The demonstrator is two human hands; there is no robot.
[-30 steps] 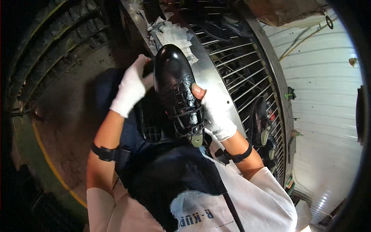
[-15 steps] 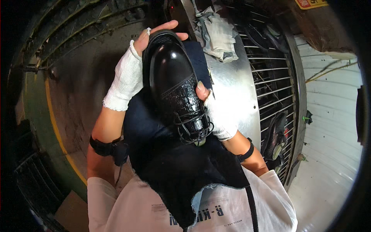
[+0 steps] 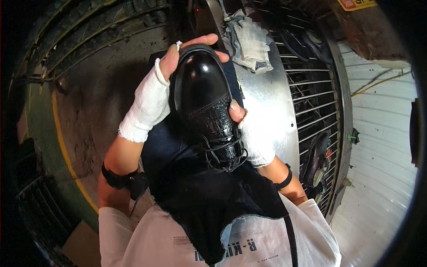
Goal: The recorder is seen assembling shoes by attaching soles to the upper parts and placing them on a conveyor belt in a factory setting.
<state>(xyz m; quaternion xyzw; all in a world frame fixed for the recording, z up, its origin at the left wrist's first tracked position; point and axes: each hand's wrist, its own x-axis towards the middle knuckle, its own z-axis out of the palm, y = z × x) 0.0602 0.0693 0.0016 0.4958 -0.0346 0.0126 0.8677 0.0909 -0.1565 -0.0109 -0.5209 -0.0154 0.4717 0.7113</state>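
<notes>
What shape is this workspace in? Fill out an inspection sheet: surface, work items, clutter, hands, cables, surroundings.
Surface: shiny metal ledge beside a barred rack.
Work items: black lace-up shoe, toe pointing away from the person, held over a dark apron.
Clutter: pale fabric pile on the ledge; another dark shoe on the rack.
Hands: left hand grips the toe end; right hand holds the side near the laces; both in white gloves with bare fingertips.
Cables: thin line along the wall; cord or cable, cannot tell.
Surroundings: white wall at right; dark shelving upper left.
</notes>
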